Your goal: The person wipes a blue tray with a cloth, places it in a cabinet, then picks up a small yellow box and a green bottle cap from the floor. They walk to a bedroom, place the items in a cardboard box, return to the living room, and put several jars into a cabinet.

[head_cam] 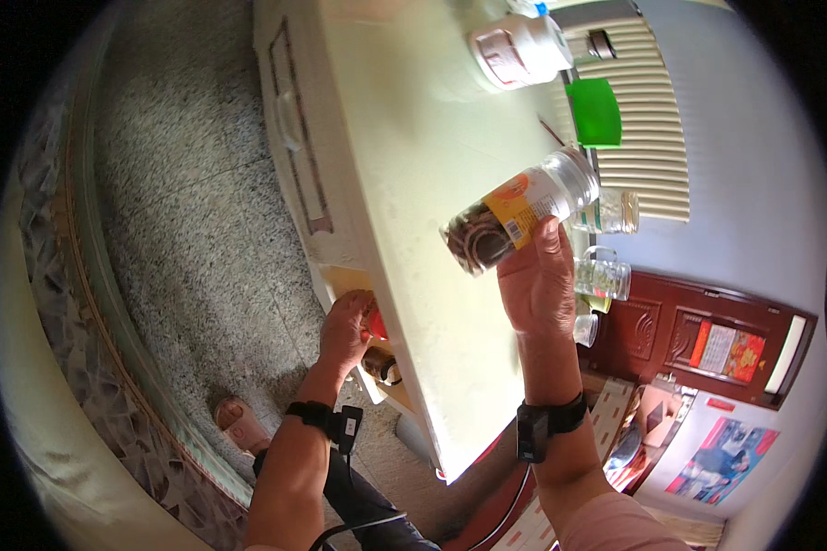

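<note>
My right hand point(541, 282) holds a clear plastic jar point(524, 206) tilted above the table top; the jar has a yellow and white label, dark contents at its lower end, and no lid on its mouth. My left hand point(348, 330) reaches into an open drawer point(348, 277) at the table's front edge, its fingers on a red object point(376, 322) that the drawer and hand partly hide. Beside it in the drawer lies a brown jar or roll-like item point(380, 365), whose kind I cannot tell.
On the cream table point(441, 172) stand a white plastic tub point(520, 52), a green plastic container point(596, 113), a lidded glass jar point(619, 212) and a glass mug point(603, 277). A ribbed radiator or panel point(655, 124) is behind them. My foot in a slipper point(240, 421) is on the speckled floor.
</note>
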`<state>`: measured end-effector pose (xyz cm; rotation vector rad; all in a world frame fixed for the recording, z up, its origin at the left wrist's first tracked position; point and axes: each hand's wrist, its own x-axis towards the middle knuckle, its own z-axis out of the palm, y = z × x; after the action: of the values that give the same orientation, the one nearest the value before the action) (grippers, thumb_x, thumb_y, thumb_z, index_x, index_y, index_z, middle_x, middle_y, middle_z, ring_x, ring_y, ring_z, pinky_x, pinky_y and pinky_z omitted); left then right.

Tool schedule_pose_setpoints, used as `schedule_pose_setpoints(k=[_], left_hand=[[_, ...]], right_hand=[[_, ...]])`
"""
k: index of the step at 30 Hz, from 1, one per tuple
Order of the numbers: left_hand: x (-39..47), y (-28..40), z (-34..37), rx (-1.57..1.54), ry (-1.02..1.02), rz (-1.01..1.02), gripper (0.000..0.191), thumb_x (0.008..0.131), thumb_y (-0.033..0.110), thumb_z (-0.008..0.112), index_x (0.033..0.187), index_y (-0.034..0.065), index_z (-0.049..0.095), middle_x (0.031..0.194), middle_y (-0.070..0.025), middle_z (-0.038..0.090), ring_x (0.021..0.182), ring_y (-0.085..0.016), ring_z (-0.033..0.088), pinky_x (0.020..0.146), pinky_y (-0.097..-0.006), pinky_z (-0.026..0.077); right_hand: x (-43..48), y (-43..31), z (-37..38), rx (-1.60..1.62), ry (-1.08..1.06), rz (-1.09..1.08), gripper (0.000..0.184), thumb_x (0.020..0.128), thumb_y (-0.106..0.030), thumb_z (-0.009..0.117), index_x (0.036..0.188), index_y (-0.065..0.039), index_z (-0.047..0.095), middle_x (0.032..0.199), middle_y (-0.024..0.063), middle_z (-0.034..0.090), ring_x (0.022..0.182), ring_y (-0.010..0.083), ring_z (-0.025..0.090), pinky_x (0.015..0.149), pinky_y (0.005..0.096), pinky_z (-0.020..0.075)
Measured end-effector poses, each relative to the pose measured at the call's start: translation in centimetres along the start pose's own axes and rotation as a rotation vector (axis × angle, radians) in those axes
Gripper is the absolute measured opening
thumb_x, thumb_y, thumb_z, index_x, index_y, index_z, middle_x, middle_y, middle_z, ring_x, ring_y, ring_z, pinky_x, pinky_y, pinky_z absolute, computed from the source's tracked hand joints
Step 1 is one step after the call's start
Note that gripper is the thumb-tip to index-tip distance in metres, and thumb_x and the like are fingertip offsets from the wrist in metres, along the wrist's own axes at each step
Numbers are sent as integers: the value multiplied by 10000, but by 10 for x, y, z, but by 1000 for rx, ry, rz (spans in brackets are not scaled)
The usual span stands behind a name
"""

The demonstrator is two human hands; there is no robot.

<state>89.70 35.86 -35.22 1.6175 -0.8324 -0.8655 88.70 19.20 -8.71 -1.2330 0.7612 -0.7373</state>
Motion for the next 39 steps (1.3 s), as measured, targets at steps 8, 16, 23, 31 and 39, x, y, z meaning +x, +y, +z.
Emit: schedule_pose_setpoints(k=[8, 16, 23, 31, 39], left_hand=[[7, -33, 25, 145, -159, -41, 444, 856, 177, 718, 1270, 54, 619, 1226, -163, 658, 1139, -319, 637, 986, -400, 534], [-14, 2, -29, 471, -184, 90, 628, 847, 260, 764, 1379, 21, 530, 1361, -232, 567, 1287, -399, 525, 1113, -489, 390], [-61, 174, -136, 124, 0, -359, 408, 906, 72, 708, 1288, 5, 580, 1264, -181, 617, 1176, -296, 613, 998, -407, 499], [-56, 391, -101, -242, -257, 31, 527, 889, 27, 726, 1362, 17, 494, 1325, -116, 574, 1216, -210, 577, 1009, -364, 491], [-55, 464, -77, -300, -350, 104, 679, 868, 150, 795, 1404, -32, 420, 1286, -154, 578, 1166, -227, 606, 935, -366, 524]], right_hand=[[-26, -14, -54, 276, -27, 157, 728, 989, -530, 549, 1502, -45, 371, 1409, 201, 530, 1335, 392, 495, 1123, 579, 413], [-60, -35, -75, 597, -46, 157, 809, 961, -531, 608, 1547, -65, 302, 1437, 248, 501, 1270, 384, 557, 1063, 580, 460], [-81, -79, -70, 910, -67, 76, 835, 945, -563, 611, 1514, -18, 334, 1405, 251, 519, 1212, 379, 588, 1048, 551, 477], [-104, -139, -50, 1002, -53, -11, 873, 902, -581, 656, 1494, -5, 373, 1284, 263, 592, 1146, 384, 627, 991, 508, 517], [-136, -182, -22, 1134, -111, -28, 873, 910, -478, 652, 1535, 13, 291, 1290, 283, 571, 1141, 437, 623, 905, 549, 579]])
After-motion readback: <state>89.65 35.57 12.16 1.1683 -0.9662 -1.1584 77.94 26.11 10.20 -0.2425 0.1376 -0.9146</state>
